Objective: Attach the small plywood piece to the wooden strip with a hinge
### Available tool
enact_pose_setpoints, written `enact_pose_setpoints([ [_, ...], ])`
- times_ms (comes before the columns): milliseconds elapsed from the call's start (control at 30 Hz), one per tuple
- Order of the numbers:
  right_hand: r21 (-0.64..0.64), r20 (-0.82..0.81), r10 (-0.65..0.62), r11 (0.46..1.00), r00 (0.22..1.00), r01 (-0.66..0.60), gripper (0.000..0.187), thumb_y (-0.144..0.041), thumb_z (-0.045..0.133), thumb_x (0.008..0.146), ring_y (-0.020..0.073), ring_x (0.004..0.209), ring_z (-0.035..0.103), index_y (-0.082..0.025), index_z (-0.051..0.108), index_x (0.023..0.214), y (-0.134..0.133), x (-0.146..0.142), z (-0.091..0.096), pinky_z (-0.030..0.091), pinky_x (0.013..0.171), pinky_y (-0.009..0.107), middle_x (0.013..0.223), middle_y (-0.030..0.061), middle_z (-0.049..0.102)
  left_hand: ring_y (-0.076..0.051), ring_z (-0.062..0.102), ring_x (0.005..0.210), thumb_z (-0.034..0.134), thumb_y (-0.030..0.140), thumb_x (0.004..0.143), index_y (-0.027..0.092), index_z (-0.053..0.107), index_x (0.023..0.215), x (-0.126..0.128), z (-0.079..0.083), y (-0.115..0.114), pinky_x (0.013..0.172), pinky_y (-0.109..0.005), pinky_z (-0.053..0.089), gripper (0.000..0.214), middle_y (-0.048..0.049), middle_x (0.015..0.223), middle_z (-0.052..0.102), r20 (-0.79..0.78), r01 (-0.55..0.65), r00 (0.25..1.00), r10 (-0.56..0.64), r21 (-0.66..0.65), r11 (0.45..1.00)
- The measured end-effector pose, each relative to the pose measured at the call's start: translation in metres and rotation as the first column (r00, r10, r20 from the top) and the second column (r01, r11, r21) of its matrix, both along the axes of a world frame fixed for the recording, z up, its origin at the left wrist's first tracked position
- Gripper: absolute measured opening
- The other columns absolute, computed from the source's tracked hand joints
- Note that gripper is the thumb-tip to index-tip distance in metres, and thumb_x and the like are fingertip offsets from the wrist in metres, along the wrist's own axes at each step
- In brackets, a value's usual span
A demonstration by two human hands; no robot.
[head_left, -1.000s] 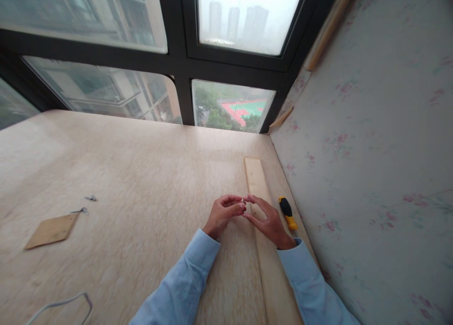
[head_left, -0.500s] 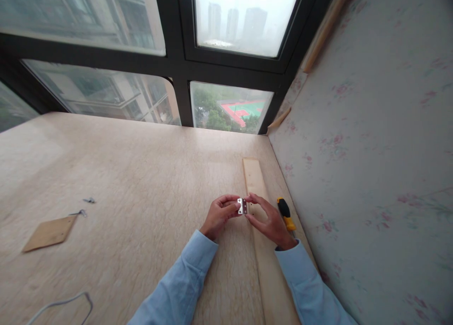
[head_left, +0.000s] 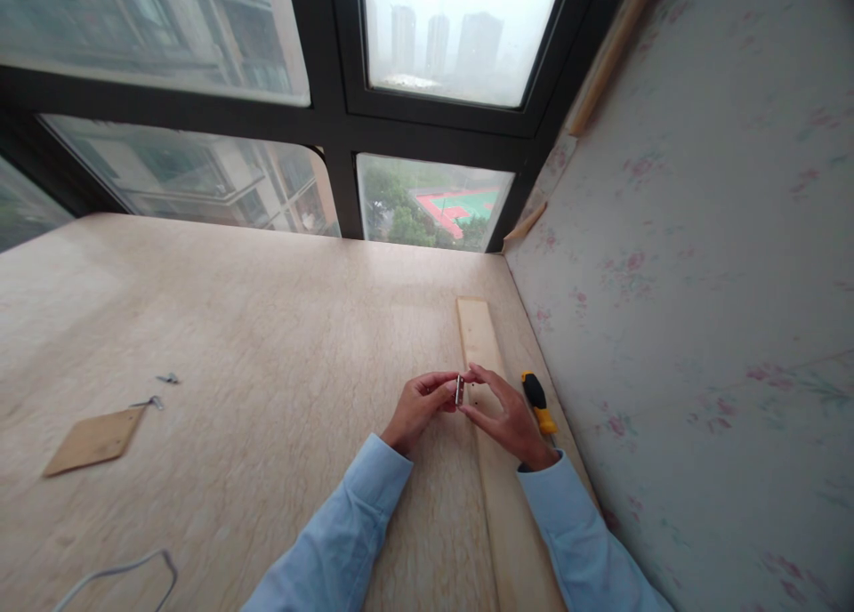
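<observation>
While I look down from the head camera, I see my two hands meet over the table [head_left: 233, 327]. My left hand [head_left: 420, 407] and my right hand [head_left: 503, 412] both pinch one small metal hinge [head_left: 459, 389] between their fingertips. The hinge looks folded almost flat, and I see it from its thin edge. It sits in the air just above the left edge of a long wooden slat [head_left: 497, 470]. My fingers are curled close around it, not spread wide.

The slat lies flat on the table and runs away from me toward the window [head_left: 433, 198]. My right hand is over the slat. Just to the right of that hand lies a screwdriver [head_left: 537, 400] with a yellow and black handle, between the slat and the flowery wall [head_left: 700, 283].

Far off to the left lies a thin brown board [head_left: 93, 438]. Near its top corner are some small metal bits [head_left: 160, 390], too tiny for me to tell what they are. A white cord [head_left: 120, 572] curls at the bottom left edge.
</observation>
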State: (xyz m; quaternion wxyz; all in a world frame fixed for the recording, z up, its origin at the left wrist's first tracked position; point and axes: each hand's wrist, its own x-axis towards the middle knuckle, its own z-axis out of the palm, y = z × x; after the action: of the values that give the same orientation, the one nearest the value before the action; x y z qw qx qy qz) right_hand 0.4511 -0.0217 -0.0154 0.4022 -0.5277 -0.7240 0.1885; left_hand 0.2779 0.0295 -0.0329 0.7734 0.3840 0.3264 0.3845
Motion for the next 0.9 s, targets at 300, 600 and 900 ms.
enact_pose_setpoints([
  [300, -0.084, 0.036, 0.026, 0.996, 0.999, -0.023, 0.053, -0.028, 0.067, 0.082, 0.0236, 0.111, 0.060, -0.025, 0.050, 0.133, 0.003, 0.021, -0.006, 0.048, 0.099, 0.044, 0.117, 0.0081, 0.065, -0.013, 0.062, 0.063, 0.080, 0.032, 0.064, 0.011, 0.067, 0.095, 0.009, -0.003, -0.001, 0.058, -0.025, 0.053, 0.040, -0.0048, 0.075, 0.068, -0.143, -0.080, 0.985, 0.093, 0.098, 0.992],
  [600, -0.163, 0.064, 0.028, 0.986, 0.998, -0.017, 0.048, -0.028, 0.068, 0.080, 0.0245, 0.111, 0.061, -0.023, 0.056, 0.126, 0.003, 0.036, -0.011, 0.048, 0.100, 0.044, 0.117, 0.0089, 0.066, -0.016, 0.064, 0.062, 0.069, 0.028, 0.072, 0.012, 0.062, 0.103, 0.021, -0.015, -0.004, 0.056, -0.026, 0.052, 0.036, -0.0061, 0.077, 0.069, -0.309, 0.000, 0.948, 0.076, 0.238, 0.971],
  [900, -0.160, 0.105, 0.030, 0.987, 0.994, -0.012, 0.044, -0.030, 0.066, 0.083, 0.0244, 0.113, 0.060, -0.023, 0.057, 0.125, 0.002, 0.038, -0.011, 0.048, 0.099, 0.044, 0.120, 0.0097, 0.066, -0.018, 0.069, 0.066, 0.065, 0.025, 0.076, 0.012, 0.061, 0.107, 0.019, -0.017, -0.004, 0.059, -0.027, 0.054, 0.034, -0.0078, 0.079, 0.073, -0.388, 0.042, 0.917, 0.090, 0.320, 0.947],
])
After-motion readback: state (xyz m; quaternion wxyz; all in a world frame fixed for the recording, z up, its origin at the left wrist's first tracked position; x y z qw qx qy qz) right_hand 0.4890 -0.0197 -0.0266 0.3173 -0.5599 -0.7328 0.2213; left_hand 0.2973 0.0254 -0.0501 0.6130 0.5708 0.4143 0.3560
